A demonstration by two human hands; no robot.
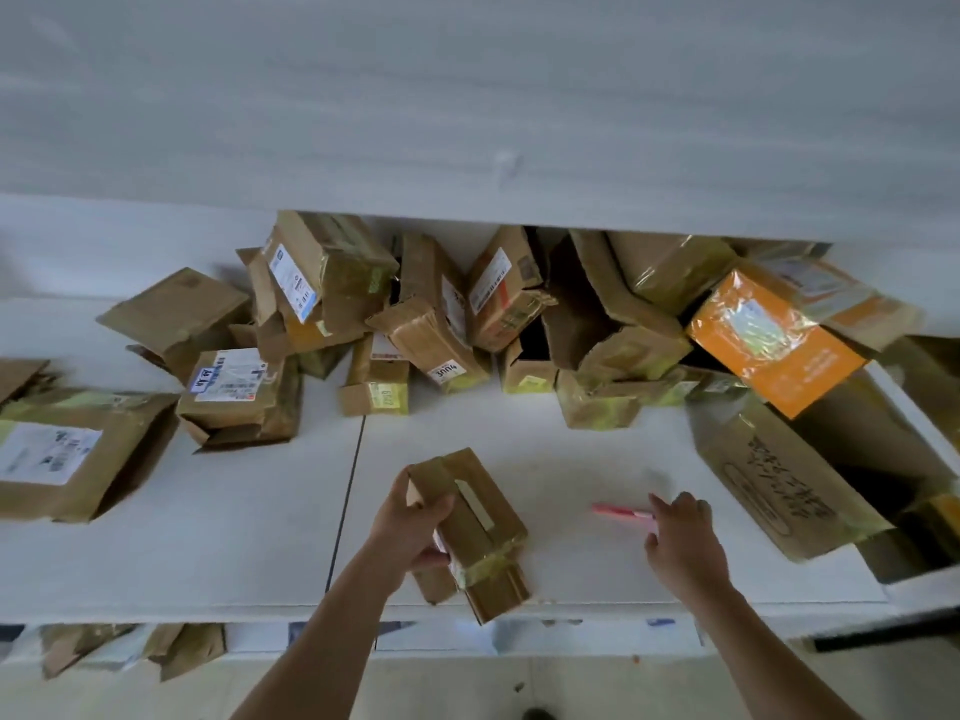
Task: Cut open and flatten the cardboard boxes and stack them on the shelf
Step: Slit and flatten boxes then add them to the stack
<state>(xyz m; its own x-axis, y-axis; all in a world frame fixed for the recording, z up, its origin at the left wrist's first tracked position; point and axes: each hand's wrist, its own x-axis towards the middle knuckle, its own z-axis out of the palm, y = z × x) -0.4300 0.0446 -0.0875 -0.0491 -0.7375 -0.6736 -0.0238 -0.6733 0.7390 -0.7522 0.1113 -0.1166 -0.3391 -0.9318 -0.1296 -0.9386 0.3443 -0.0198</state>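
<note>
A view from above looks down on a white table [218, 553] scattered with cardboard boxes. At the far left a flattened brown box with a white shipping label [78, 454] lies on the table, and just right of it a smaller crushed box with a blue-marked label [239, 397] rests near the back. Behind these, a heap of taped boxes [415, 309] runs across the table's far side under a white shelf edge [519, 220]. Near the front centre, the left hand [415, 527] grips a small brown taped box [475, 532], fingers curled round its left side; the box sits tilted, its near end reaching past the table's front edge. To the right, a thin pink cutter [621, 511] lies on the table, and the right hand [680, 537] hovers at its right end with fingers spread, fingertips at or just touching it, not closed round it. The two hands are well apart. At the far right, an orange box [774, 345] leans on the heap above a large open carton with black printed characters [779, 480].
</note>
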